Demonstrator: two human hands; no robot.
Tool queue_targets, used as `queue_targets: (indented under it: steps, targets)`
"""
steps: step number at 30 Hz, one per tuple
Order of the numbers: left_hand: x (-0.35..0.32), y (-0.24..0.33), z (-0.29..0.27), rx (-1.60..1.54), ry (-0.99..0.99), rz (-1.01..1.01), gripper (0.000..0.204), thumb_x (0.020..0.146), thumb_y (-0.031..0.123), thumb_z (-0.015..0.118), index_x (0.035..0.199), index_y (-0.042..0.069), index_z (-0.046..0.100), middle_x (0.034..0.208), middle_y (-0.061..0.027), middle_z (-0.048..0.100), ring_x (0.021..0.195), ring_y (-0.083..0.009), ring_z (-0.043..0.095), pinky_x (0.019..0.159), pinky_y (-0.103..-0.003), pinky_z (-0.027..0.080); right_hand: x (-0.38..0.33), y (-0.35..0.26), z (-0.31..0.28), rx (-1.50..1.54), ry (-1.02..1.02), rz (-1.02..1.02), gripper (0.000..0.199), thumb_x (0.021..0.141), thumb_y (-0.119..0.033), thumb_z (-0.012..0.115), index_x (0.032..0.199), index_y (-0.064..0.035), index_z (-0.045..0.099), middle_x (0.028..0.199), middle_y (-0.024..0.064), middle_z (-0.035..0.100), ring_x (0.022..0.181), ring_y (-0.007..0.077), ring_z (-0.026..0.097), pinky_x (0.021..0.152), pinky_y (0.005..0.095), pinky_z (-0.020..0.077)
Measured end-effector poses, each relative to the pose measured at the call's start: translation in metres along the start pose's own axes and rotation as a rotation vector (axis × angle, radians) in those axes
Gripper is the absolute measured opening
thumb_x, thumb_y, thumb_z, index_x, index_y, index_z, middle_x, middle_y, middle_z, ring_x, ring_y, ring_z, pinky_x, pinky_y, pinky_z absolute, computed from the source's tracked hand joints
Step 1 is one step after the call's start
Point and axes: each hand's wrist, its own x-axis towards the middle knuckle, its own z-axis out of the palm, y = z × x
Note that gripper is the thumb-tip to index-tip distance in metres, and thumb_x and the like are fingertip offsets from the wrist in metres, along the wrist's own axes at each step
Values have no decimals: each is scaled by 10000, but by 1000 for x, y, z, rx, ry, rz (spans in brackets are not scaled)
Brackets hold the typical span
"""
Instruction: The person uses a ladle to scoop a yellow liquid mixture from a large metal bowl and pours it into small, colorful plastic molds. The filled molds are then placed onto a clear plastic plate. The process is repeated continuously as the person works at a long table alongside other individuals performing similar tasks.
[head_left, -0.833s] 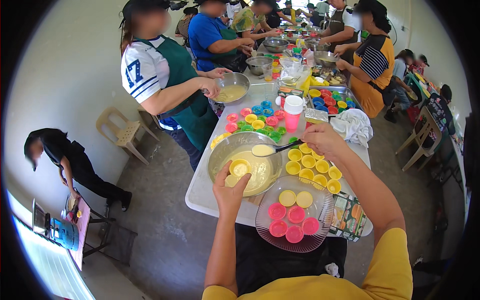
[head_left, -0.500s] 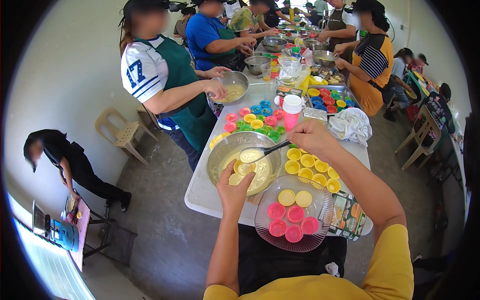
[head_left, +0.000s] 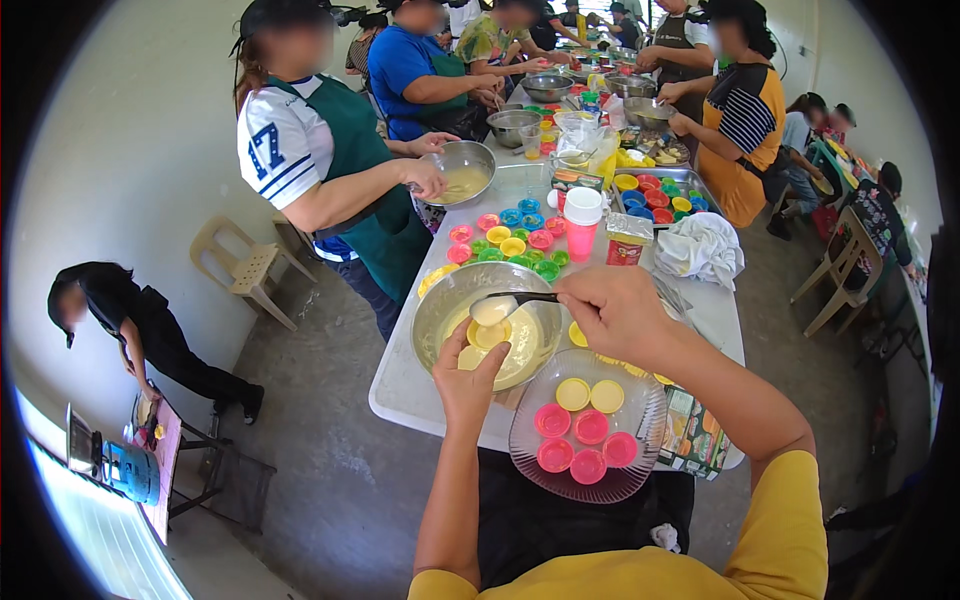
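My left hand (head_left: pixel 463 390) pinches a small yellow cup (head_left: pixel 490 332) over a steel mixing bowl (head_left: pixel 429 318) of pale, creamy batter (head_left: pixel 530 355). In my right hand (head_left: pixel 615 310) is the dark handle of a spoon (head_left: pixel 493 311), its bowl tilted just above the cup with pale batter in it. To the right of the mixing bowl, a clear ribbed tray (head_left: pixel 640 450) holds several filled cups: two yellow cups (head_left: pixel 573 394) and pink cups (head_left: pixel 588 466). My right hand and forearm partly hide more yellow cups behind them.
Beyond the bowl stand colourful cups (head_left: pixel 515 247), a pink tumbler (head_left: pixel 581 235), a red can (head_left: pixel 628 240) and a white cloth (head_left: pixel 697 250). A printed box (head_left: pixel 692 435) lies beside the tray. A person in a green apron (head_left: pixel 345 150) mixes in another bowl (head_left: pixel 462 172) at the left.
My right hand has come nearer and slightly left, and the spoon has tipped over the yellow cup. The red can now shows, while more of the yellow cups are covered.
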Motion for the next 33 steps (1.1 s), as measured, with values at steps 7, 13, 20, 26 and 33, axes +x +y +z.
queue_targets:
  steps: [7,13,20,26,33]
  targets:
    - [1,14,-1,-41,30,-26,618,785,77,871,1324,-107,628,1120,-157,724,1020,-192,685,900,-323,548,-3,-26,-17,-192,0,-276,158,748,-34,702,888,-62,635,700,63,553,653,270,622,560,416,465]
    - [2,20,-1,-46,40,-18,610,793,71,866,1323,-111,626,1112,-152,728,1010,-187,690,887,-316,553,-5,-30,-24,-274,-21,-384,324,688,-44,722,1002,-22,648,735,48,556,665,231,627,583,382,462]
    - [3,20,-1,-51,29,5,609,799,81,871,1320,-116,625,1132,-158,721,1036,-194,682,906,-318,546,-5,-33,-28,-286,-25,-421,384,690,-53,719,1067,-5,661,763,46,565,684,214,625,617,367,463]
    - [2,21,-3,-53,40,-23,614,803,77,867,1332,-112,619,1145,-159,718,1046,-197,682,911,-319,545,-5,-33,-27,-275,-13,-426,325,700,-68,717,1012,-15,646,761,46,561,687,220,624,627,372,467]
    - [2,21,-2,-94,42,-40,612,799,72,869,1329,-111,624,1145,-157,718,1042,-194,680,908,-314,545,-3,-33,-27,-279,-15,-429,303,700,-84,714,988,-24,639,759,46,558,689,221,624,621,370,469]
